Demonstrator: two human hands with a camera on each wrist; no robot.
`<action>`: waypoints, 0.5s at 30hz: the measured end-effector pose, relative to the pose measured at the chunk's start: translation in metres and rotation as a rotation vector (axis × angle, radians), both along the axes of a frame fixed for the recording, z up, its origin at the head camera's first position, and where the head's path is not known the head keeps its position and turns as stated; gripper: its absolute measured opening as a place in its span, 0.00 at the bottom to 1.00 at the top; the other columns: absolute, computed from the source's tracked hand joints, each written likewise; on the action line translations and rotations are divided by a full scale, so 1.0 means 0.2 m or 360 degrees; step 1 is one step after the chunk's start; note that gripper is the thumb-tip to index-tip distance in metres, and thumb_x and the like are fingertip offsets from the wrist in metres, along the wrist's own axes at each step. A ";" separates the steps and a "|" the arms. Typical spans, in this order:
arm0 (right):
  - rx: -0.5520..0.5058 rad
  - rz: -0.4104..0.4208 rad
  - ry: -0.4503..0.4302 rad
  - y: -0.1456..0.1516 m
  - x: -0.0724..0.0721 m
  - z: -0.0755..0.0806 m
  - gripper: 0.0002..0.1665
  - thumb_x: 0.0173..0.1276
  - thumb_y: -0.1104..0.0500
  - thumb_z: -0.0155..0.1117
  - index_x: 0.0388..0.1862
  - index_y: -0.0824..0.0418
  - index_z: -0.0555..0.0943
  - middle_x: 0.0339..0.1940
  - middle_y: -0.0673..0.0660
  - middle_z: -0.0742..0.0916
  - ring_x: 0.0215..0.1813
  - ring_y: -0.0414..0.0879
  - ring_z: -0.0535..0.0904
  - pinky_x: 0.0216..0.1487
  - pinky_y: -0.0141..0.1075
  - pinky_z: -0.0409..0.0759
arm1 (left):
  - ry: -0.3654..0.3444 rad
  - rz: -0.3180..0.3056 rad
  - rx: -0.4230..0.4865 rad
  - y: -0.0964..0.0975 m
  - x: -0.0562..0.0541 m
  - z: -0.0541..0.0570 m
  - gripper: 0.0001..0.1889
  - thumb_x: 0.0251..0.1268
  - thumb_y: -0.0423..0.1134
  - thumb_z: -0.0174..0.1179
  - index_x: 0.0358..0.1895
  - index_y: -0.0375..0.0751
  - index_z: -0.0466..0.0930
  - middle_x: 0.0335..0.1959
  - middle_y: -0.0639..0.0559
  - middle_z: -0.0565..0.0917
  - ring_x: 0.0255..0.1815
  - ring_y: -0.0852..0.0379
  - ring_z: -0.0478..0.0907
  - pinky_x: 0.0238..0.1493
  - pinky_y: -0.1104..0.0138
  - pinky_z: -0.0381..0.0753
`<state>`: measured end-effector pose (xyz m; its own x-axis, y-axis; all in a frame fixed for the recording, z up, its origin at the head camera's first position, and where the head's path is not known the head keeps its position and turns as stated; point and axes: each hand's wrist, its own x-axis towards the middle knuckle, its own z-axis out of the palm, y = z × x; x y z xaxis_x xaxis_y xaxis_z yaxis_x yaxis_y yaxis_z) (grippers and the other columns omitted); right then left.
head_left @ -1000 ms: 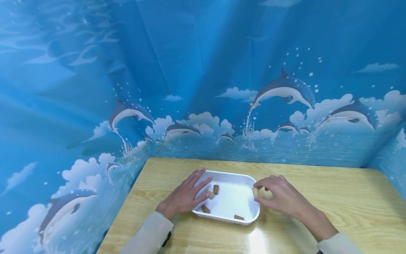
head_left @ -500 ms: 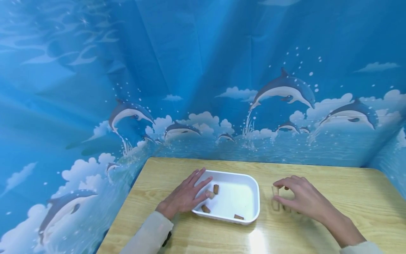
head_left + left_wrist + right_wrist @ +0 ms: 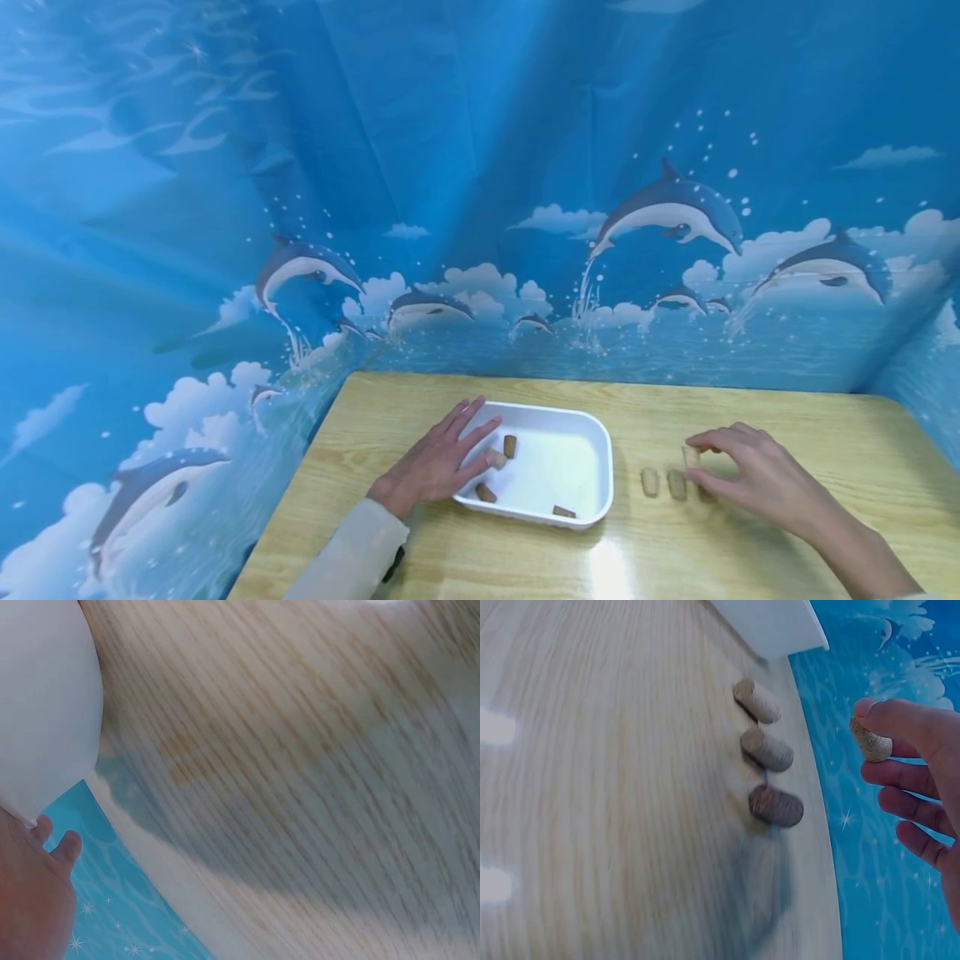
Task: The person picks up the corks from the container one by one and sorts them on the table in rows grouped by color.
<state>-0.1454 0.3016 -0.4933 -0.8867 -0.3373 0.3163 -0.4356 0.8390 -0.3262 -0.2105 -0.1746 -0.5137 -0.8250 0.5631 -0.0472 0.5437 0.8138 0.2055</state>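
Observation:
My right hand point(image 3: 757, 471) pinches a pale cork point(image 3: 871, 741) between thumb and fingertips, above the table. Below and left of it, three corks stand in a row: a pale one point(image 3: 757, 701), a grey-brown one point(image 3: 768, 750) and a dark brown one point(image 3: 776, 806), partly hidden by the hand in the head view. My left hand point(image 3: 442, 458) lies with fingers spread over the left rim of a white tray point(image 3: 603, 467). Inside the tray, a light cork point(image 3: 497, 458) sits at the left thumb tip, near brown corks point(image 3: 510, 447), point(image 3: 486, 492) and another brown cork point(image 3: 564, 512) by the front wall.
The wood-grain table point(image 3: 525, 558) carries the tray and the row of corks. Behind it and along its sides hangs a blue curtain point(image 3: 480, 208) printed with dolphins.
My right hand has carried the pale cork from the tray's right rim to the right, over the row of corks. My left hand and the corks in the tray have stayed put.

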 end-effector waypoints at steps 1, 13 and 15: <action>0.0010 0.0000 0.0018 0.01 0.00 -0.01 0.22 0.59 0.51 0.88 0.51 0.53 0.92 0.44 0.44 0.92 0.43 0.46 0.87 0.40 0.39 0.86 | 0.0000 0.0002 -0.0003 0.00 0.00 0.00 0.33 0.89 0.65 0.41 0.90 0.66 0.55 0.94 0.53 0.43 0.94 0.43 0.43 0.87 0.39 0.60; 0.0065 -0.0045 0.0085 0.17 0.04 -0.07 0.25 0.54 0.53 0.90 0.50 0.55 0.92 0.42 0.46 0.93 0.40 0.42 0.85 0.36 0.36 0.85 | -0.0027 0.0011 0.0012 0.00 0.00 0.01 0.34 0.88 0.65 0.42 0.90 0.66 0.55 0.94 0.53 0.42 0.94 0.44 0.42 0.87 0.38 0.59; 0.0061 -0.0059 0.0071 0.18 0.05 -0.08 0.24 0.54 0.53 0.90 0.50 0.55 0.92 0.42 0.45 0.93 0.40 0.42 0.85 0.36 0.36 0.84 | -0.0032 0.0016 0.0012 0.00 0.00 0.01 0.34 0.88 0.66 0.42 0.89 0.66 0.55 0.94 0.54 0.43 0.94 0.44 0.42 0.88 0.38 0.59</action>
<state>-0.1355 0.3384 -0.5103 -0.8840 -0.3173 0.3432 -0.4175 0.8662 -0.2746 -0.2102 -0.1740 -0.5123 -0.8297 0.5550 -0.0595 0.5309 0.8176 0.2227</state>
